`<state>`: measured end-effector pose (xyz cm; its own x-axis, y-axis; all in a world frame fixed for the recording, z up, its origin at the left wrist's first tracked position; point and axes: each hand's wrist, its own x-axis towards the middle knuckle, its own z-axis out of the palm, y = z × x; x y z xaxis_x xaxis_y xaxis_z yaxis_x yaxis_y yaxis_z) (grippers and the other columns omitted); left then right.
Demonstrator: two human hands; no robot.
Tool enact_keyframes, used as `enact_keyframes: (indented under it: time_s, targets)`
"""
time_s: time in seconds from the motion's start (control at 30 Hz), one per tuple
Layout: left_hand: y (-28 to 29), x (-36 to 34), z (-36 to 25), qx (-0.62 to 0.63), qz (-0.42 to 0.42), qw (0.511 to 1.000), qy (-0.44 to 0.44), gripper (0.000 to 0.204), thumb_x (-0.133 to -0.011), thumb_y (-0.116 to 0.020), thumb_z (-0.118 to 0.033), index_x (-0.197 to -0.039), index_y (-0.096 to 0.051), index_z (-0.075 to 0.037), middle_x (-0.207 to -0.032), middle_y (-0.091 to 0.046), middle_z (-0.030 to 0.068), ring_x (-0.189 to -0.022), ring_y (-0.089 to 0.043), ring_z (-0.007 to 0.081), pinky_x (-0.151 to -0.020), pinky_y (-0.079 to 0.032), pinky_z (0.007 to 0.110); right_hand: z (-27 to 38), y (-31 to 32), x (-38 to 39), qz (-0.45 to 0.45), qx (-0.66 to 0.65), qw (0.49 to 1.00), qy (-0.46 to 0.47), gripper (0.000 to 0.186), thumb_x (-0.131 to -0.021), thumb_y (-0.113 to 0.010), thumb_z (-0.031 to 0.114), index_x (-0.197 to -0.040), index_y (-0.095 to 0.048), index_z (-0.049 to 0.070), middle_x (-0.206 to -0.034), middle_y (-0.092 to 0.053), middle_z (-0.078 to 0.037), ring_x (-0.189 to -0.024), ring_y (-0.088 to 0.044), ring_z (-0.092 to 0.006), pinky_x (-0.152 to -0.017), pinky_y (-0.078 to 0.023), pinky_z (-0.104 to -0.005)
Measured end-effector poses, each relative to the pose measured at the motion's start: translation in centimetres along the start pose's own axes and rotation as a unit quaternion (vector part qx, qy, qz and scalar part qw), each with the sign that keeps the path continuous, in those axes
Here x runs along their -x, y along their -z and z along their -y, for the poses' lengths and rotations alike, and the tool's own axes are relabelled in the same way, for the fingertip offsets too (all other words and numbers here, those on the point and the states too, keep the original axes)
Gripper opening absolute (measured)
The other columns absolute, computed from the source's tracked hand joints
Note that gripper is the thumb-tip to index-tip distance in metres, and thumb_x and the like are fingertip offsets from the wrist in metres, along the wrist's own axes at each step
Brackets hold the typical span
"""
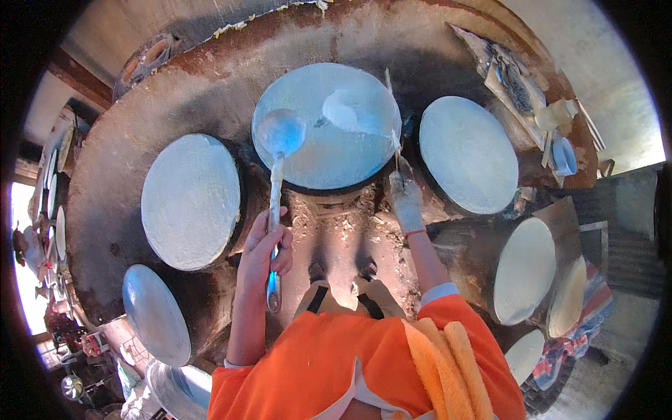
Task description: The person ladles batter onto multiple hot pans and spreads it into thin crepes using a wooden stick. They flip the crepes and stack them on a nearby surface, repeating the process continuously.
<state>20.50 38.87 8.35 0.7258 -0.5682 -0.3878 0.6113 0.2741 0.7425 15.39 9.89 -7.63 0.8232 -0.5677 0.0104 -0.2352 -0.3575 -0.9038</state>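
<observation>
My left hand (267,245) is wrapped round the long handle of a ladle (281,133). The ladle's round bowl hangs over the left part of a large round griddle (315,168) in the middle. A pale patch of batter (350,110) lies on the right side of that griddle. In a worn, whitish glove, my right hand (406,199) is closed on a thin flat wooden spreader (394,115). The spreader points away from me along the griddle's right edge; whether its blade touches the surface I cannot tell.
Round griddles with pale surfaces stand on the left (190,203) and right (469,155). Another round plate leans at the lower left (155,315); several pale discs (523,271) sit at the right. A board with tools (514,91) and a blue cup (563,157) rest at the far right.
</observation>
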Motion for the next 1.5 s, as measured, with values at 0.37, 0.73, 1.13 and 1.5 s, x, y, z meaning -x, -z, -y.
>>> enact_keyframes:
  time_s: [0.37,0.73,1.13,1.5]
  targets:
    - [-1.9,-17.1,-4.5,-0.144,0.036,0.988,0.031,0.022,-0.089,-0.047,-0.014,-0.107,-0.04,-0.004,-0.079,-0.05,0.0079,-0.04,-0.035,0.0078,-0.037,-0.034,0.024,-6.8,0.3,-0.6,0.142,-0.059,0.988,-0.007,0.035,-0.086,-0.047,0.003,-0.121,-0.047,-0.001,-0.1,-0.057,-0.008,-0.083,-0.053,-0.0078,-0.075,-0.044,-0.0191]
    - [1.0,-8.8,-2.9,-0.318,-0.02,0.947,0.047,0.019,-0.084,-0.047,-0.011,-0.101,-0.04,-0.005,-0.07,-0.049,0.0056,-0.037,-0.037,0.0095,-0.034,-0.034,0.024,2.3,-3.8,3.3,0.12,-0.303,0.922,-0.212,0.035,-0.089,-0.048,0.02,-0.121,-0.047,0.006,-0.075,-0.055,0.0,-0.058,-0.05,-0.0081,-0.048,-0.042,-0.0215]
    - [5.6,-7.2,0.4,0.067,0.021,0.997,0.042,0.029,-0.093,-0.04,-0.018,-0.11,-0.039,0.005,-0.069,-0.043,0.0046,-0.038,-0.032,0.0065,-0.035,-0.029,0.021,9.8,-2.6,4.0,0.261,-0.239,0.911,-0.211,0.04,-0.087,-0.053,0.028,-0.12,-0.046,0.006,-0.066,-0.046,0.002,-0.051,-0.044,-0.0063,-0.037,-0.037,-0.0217]
    - [-2.3,-4.8,-4.0,0.247,0.18,0.952,0.015,0.02,-0.097,-0.026,-0.017,-0.096,-0.039,-0.001,-0.068,-0.038,0.0015,-0.035,-0.031,0.0047,-0.03,-0.029,0.017,1.6,-4.3,3.7,0.09,0.067,0.972,0.204,0.033,-0.087,-0.038,0.001,-0.119,-0.048,-0.002,-0.098,-0.06,-0.007,-0.074,-0.054,-0.0131,-0.061,-0.046,-0.0264]
